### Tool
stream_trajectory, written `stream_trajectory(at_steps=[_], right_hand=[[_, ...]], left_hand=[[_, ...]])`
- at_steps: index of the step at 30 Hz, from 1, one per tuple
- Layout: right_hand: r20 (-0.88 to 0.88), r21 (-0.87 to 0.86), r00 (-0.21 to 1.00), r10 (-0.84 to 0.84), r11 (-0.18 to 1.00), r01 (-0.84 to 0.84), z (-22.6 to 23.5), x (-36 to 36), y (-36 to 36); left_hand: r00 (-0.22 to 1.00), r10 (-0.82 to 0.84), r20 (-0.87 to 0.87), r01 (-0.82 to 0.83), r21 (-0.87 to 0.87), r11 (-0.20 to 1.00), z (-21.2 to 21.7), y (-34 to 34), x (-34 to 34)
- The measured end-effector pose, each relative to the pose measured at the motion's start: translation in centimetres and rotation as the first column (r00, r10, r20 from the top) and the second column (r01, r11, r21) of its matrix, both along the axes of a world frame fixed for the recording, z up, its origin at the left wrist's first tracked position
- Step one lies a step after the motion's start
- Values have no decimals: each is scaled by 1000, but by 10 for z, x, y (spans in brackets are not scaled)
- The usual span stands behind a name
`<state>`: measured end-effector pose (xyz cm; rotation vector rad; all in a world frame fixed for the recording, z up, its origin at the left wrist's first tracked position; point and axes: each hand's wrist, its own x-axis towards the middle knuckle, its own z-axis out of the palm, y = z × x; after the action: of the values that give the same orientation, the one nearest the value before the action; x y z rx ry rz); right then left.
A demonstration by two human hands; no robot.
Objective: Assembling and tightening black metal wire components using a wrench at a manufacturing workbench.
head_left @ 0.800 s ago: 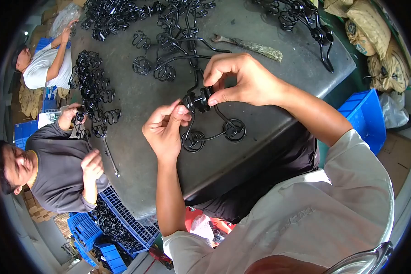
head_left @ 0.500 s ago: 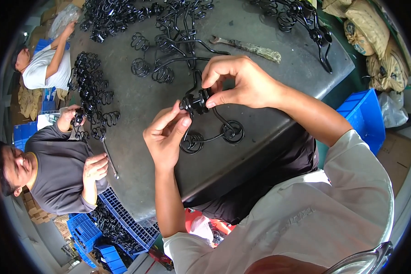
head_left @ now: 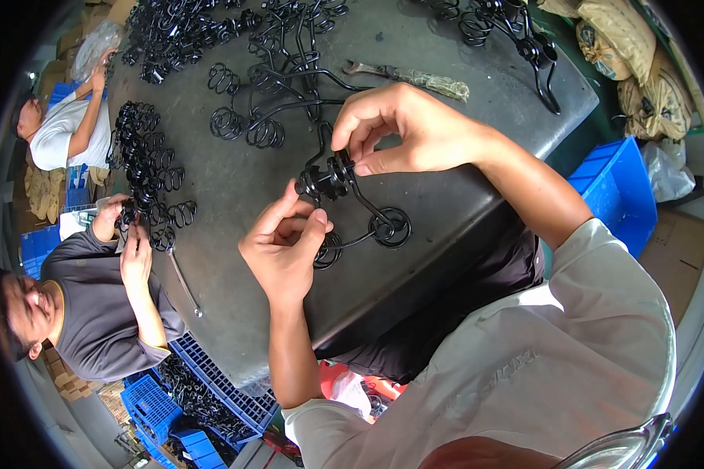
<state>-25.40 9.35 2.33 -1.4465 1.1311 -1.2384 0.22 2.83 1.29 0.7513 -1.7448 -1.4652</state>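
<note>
Head view: above the table's [head_left: 227,234] near part, the right hand [head_left: 418,129] pinches one end of a black fitting [head_left: 323,182] between thumb and forefinger; the left hand's [head_left: 283,254] thumb and forefinger stand parted, forefinger at the other end, its hold unclear. Beneath, a black coiled wire piece [head_left: 389,227] meets the table; uneven pressure against that light-looking left support could tilt or slip the fitting.

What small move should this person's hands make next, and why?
Probably bring the left hand's thumb up to the black fitting's left end, to steady it. The index fingertip is at that end, but the thumb stands apart below it, while the right hand seems to pinch the other end.
</note>
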Motion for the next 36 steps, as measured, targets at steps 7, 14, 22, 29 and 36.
stream_trajectory(at_steps=[7, 14, 22, 29, 36], right_hand=[[-273, -118, 961, -29, 993, -4, 5, -2, 2], [-325, -260, 939, -113, 965, 26, 2, 3, 1], [-281, -289, 959, -42, 956, -43, -8, 4, -4], [-297, -325, 954, -48, 944, -54, -15, 4, -2], [-314, -440, 949, -41, 891, -108, -21, 0, -7]], left_hand=[[1000, -16, -7, 16, 19, 1000, -2, -1, 1], [999, -2, 50, -3, 100, 995, 3, 2, -4], [993, -84, 87, 73, 128, 989, 10, -3, 5], [983, -153, 98, 137, 154, 979, 11, -11, 11], [981, -178, 74, 164, 160, 973, 9, -14, 15]])
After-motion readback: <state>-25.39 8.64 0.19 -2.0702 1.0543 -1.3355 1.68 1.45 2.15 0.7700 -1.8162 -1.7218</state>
